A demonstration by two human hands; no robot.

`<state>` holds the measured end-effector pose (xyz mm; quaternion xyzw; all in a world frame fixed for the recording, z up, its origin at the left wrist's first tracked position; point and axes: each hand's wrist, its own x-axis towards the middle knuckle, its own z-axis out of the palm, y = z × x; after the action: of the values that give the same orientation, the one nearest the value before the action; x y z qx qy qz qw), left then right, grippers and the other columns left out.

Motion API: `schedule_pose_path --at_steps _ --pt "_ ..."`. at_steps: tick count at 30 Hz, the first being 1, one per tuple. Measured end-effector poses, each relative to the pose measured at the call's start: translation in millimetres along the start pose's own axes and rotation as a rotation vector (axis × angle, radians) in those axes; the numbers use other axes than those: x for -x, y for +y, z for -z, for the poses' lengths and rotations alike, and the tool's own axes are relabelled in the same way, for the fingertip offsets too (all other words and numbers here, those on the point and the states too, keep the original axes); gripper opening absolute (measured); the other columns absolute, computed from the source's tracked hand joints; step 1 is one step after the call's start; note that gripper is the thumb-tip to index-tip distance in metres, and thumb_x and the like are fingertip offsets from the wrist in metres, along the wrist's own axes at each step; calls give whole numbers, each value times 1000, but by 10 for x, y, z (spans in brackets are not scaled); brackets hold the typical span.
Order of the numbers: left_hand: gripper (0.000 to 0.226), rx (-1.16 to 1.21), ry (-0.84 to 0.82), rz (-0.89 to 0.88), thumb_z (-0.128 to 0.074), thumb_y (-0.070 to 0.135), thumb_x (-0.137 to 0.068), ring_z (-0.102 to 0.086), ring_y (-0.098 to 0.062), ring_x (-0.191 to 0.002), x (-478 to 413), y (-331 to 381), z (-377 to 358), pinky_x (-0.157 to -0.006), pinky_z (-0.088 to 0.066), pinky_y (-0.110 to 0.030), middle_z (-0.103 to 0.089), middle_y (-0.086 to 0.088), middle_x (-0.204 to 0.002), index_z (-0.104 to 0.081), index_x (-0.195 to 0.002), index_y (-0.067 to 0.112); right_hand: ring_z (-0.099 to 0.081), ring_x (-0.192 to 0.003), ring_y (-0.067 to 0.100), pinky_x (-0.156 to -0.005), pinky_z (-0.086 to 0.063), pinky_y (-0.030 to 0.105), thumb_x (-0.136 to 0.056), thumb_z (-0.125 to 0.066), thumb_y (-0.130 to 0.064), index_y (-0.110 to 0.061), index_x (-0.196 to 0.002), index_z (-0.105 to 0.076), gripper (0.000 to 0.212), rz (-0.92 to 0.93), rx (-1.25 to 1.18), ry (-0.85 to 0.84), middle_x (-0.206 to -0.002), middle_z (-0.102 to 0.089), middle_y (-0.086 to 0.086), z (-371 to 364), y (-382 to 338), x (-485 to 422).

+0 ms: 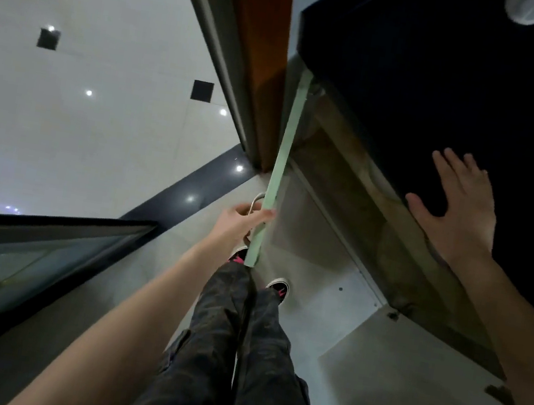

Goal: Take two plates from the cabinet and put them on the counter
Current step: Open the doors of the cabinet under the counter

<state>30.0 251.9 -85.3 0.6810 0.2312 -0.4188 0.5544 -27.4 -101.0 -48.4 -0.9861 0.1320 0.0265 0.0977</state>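
Left hand (pixel 249 215) gripping door (pixel 279 169) edge; right hand (pixel 458 210) spreading flat on counter (pixel 448 90); plates unseen, cabinet lying below, nearer the left.

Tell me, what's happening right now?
Left hand shut on cabinet door edge. Right hand open, flat on dark counter. No plates in sight.

Looks like a home kitchen, seen from straight above. Glossy pale floor tiles (pixel 72 124) with small dark square insets at nine to eleven o'clock, mirroring ceiling spotlights. Black stone desk (pixel 448 90) filling one to three o'clock, wooden edging beneath it. Below that, a low cabinet (pixel 331 246) with a pale green door (pixel 281 169) swung open edge-on at centre, white interior showing. Wooden door frame (pixel 261 45) at twelve o'clock.
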Motion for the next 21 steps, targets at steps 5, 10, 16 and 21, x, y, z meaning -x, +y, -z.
schedule_pose_path --at_steps 5,10,16,21 --pt "35 -121 156 -126 -81 50 -57 -71 -7 -79 -14 129 639 -68 -52 -20 -78 10 -87 -76 -88 34 -20 -151 24 -123 -15 46 -91 -41 -62 -21 -153 -30 75 6 16 40 -160 -34 5 -6 -5 -13" --pt "40 -190 158 -185 -81 48 -57 -73 -4 -80 -127 280 957 -72 -56 -22 -78 16 -87 -78 -94 37 -22 -150 25 -123 -16 47 -90 -46 -59 -20 -152 -31 75 2 15 45 -159 -34 6 -26 42 -18" --pt "50 -295 187 -227 -78 53 -56 -71 -1 -76 -237 478 1249 -60 -49 -12 -77 17 -86 -77 -102 32 -22 -151 24 -123 -16 46 -90 -46 -59 -21 -152 -33 74 -3 0 62 -158 -36 6 -43 62 -6" --pt "48 -349 249 -254 -76 49 -62 -68 4 -83 -337 712 1531 -68 -47 -13 -76 20 -90 -76 -105 29 -21 -151 21 -124 -11 38 -90 -44 -62 -24 -152 -32 73 -29 1 60 -158 -36 3 -90 100 -15"
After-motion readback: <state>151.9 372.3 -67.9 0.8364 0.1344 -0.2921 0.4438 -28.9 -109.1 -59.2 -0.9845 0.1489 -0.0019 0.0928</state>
